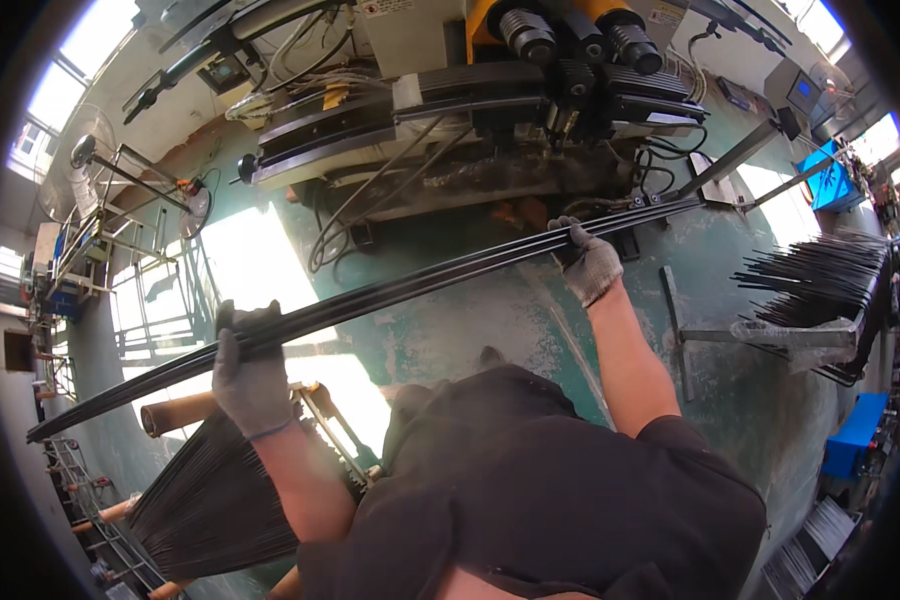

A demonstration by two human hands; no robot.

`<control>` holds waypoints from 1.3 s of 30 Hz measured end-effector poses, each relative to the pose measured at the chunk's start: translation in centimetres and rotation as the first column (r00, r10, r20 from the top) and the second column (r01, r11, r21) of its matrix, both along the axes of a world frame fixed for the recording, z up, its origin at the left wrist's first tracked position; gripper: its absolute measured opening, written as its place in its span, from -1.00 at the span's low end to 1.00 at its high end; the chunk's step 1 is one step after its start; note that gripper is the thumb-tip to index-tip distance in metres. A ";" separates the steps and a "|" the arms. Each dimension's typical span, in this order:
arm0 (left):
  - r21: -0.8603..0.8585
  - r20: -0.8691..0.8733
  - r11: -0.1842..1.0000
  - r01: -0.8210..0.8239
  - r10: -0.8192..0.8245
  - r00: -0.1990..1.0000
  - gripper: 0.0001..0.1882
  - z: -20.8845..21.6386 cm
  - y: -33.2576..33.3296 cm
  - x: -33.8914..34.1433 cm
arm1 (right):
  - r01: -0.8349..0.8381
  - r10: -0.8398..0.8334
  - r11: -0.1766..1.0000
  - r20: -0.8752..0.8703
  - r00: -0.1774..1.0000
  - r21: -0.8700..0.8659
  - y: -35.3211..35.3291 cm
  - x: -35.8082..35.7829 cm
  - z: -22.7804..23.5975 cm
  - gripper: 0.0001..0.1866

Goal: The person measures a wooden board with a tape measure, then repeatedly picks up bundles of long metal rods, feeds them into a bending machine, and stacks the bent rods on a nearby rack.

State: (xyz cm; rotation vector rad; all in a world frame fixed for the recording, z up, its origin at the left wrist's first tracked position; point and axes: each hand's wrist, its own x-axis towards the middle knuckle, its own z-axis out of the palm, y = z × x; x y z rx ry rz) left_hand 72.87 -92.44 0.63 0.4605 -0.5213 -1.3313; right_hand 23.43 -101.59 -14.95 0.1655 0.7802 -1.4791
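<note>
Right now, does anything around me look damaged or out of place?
Mildly, yes. The green floor looks patchy and worn in front of you, and the dark rods over to the right splay unevenly, ends jutting out. The dark strips in your left hand and right hand show no visible damage.

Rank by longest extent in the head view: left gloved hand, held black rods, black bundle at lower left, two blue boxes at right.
1. Held black rods
2. Black bundle at lower left
3. Left gloved hand
Smallest: upper blue box and lower blue box, too alike to rank.
</note>
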 end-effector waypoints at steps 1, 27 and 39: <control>-0.026 -0.025 1.000 -0.010 0.009 1.000 -0.55 0.7 -1.2 1.5 | 0.032 -0.033 0.999 -0.023 0.999 -0.011 -1.0 -1.5 0.3 -0.84; 0.462 0.116 0.887 0.012 -0.073 0.991 -0.61 -10.4 -44.7 -1.7 | 0.282 -0.329 0.938 -0.266 0.906 -0.199 -32.9 -8.5 5.7 -0.65; 0.111 0.869 0.994 -0.017 -0.088 0.487 -0.63 -12.6 -46.7 -5.7 | 0.395 -0.380 0.919 -0.308 0.872 -0.015 -34.4 -7.7 7.9 -0.67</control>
